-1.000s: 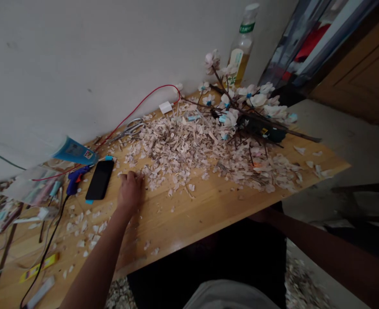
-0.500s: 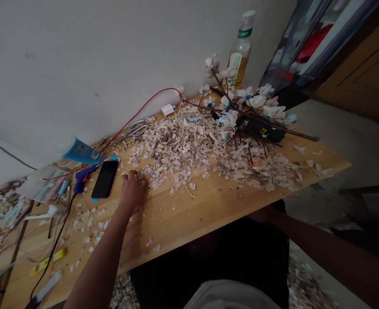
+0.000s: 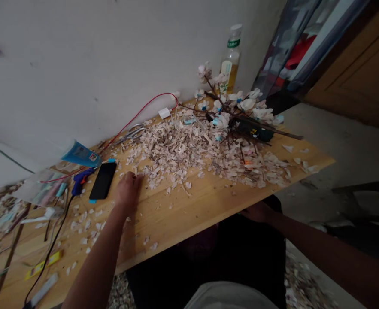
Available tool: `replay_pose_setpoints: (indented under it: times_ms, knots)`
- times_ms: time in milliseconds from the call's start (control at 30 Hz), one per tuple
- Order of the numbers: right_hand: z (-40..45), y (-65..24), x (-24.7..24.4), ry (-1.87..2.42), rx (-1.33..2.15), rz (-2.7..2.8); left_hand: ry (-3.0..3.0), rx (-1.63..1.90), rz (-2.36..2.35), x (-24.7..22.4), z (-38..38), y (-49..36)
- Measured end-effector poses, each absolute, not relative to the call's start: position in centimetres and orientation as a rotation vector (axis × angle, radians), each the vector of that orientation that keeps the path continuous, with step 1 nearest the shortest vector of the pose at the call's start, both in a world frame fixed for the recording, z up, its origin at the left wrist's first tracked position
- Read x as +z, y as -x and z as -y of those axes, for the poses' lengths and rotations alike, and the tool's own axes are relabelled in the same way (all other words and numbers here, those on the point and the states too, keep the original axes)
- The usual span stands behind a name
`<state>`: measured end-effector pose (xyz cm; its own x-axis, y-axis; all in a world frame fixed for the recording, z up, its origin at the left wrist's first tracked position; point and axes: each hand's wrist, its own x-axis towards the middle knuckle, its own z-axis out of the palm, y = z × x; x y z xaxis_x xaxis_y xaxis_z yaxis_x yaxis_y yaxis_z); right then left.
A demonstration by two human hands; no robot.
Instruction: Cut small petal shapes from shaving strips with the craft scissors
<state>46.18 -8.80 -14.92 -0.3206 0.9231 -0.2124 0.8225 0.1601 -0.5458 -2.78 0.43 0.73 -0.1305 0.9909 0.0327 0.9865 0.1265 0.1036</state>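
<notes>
My left hand (image 3: 128, 189) rests on the wooden table (image 3: 176, 214), between the black phone (image 3: 103, 180) and the left edge of a heap of pale petals and shavings (image 3: 176, 146). Its fingers are curled, and whether anything is under them is hidden. Below the table's front edge, by my dark-clothed lap, is my right hand (image 3: 256, 211); its fingers are in shadow and partly out of sight under the edge. Branches with white flowers (image 3: 223, 120) lie across the back right of the heap.
A bottle (image 3: 230, 64) stands behind the flowers. Scissors (image 3: 133, 132) and a white plug (image 3: 164, 113) lie by the wall. To the left are a blue cup (image 3: 81, 154), a blue glue gun (image 3: 80, 181), cables and a yellow cutter (image 3: 44, 265).
The view has shifted a little. My left hand's fingers are drawn in more, near the heap's edge. Slightly more of my right hand shows by the table's front edge.
</notes>
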Motion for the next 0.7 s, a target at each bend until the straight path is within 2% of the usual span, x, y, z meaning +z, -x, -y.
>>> replay_pose_setpoints:
  times_ms: [133, 333, 467, 600, 700]
  knots:
    - [8.9, -47.1, -16.5, 1.644, 0.971, 2.505, -2.189, 0.209, -2.331, 0.8, -0.5, 3.1]
    - [8.9, -47.1, -16.9, 1.636, 0.996, 2.491, -2.256, -0.051, -2.259, 0.5, -1.2, 3.0]
    - [8.9, -46.9, -16.5, 1.645, 0.977, 2.516, -2.239, -0.067, -2.268, 0.3, -1.5, 3.6]
    - [8.9, -46.8, -15.8, 1.646, 0.936, 2.583, -2.105, 0.077, -2.299, 1.5, -1.3, 2.8]
    - [9.0, -46.7, -15.5, 1.690, 0.923, 2.602, -1.871, 0.416, -2.289, 3.4, 2.3, -1.6]
